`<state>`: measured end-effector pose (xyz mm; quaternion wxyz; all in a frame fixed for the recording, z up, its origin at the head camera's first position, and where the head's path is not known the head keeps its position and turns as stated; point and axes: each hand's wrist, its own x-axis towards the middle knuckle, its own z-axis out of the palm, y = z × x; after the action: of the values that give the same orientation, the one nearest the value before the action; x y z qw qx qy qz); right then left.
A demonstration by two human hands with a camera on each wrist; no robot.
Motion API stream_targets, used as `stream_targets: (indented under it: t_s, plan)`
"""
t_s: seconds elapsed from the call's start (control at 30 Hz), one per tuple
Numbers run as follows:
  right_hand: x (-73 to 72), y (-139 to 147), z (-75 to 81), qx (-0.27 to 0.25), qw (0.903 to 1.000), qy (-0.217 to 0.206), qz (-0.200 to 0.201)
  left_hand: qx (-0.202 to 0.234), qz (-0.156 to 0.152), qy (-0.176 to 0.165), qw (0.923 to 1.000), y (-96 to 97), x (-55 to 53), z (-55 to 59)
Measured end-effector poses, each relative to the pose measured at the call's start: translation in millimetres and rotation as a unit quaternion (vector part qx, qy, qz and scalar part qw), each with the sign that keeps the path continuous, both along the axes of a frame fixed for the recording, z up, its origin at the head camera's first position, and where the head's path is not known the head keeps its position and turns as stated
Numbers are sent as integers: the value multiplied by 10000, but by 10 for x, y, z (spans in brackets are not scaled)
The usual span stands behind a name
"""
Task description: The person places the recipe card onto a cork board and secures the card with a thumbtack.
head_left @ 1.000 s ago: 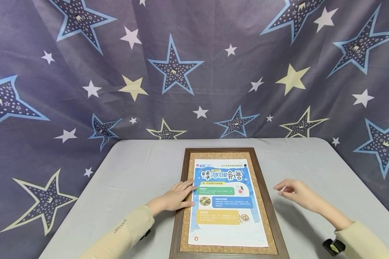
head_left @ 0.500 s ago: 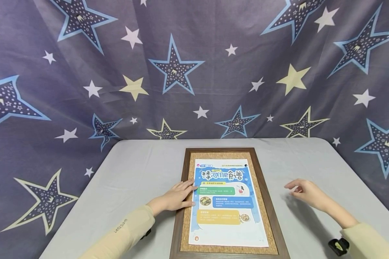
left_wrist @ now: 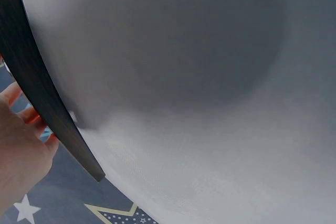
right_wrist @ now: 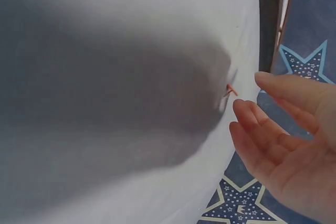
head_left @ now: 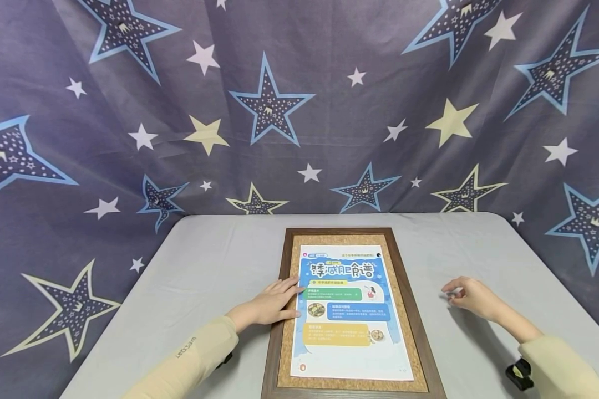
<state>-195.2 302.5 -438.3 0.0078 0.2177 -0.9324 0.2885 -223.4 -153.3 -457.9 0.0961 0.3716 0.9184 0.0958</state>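
Note:
A cork board (head_left: pixel 349 239) with a dark brown wooden frame lies on the table, a printed poster (head_left: pixel 349 354) with blue, green and yellow panels on top of it. A dark round push pin (head_left: pixel 378 255) sits at the poster's upper right corner. My left hand (head_left: pixel 267 303) rests flat across the board's left frame, fingertips at the poster's edge. Right of the board, my right hand (head_left: pixel 474 299) hovers low over the table, thumb and fingers apart. A small orange push pin (right_wrist: pixel 231 89) is on the cloth just beyond those fingertips in the right wrist view.
A light grey cloth covers the table (head_left: pixel 219 249). Behind and at both sides hangs a dark curtain (head_left: pixel 299 155) printed with stars. Dark wrist straps (head_left: pixel 519 374) show at the sleeves.
My right hand has moved to the right, away from the board, and then lowered a little toward the table. The left hand, board and poster have stayed in place.

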Motion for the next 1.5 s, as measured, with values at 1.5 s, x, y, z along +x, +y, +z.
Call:
stream_targets:
  t_s: [1.5]
  plan:
    - [-131,56,-107,441,9987,-236,-46,-76,16,-40,10000,-4,-16,-6]
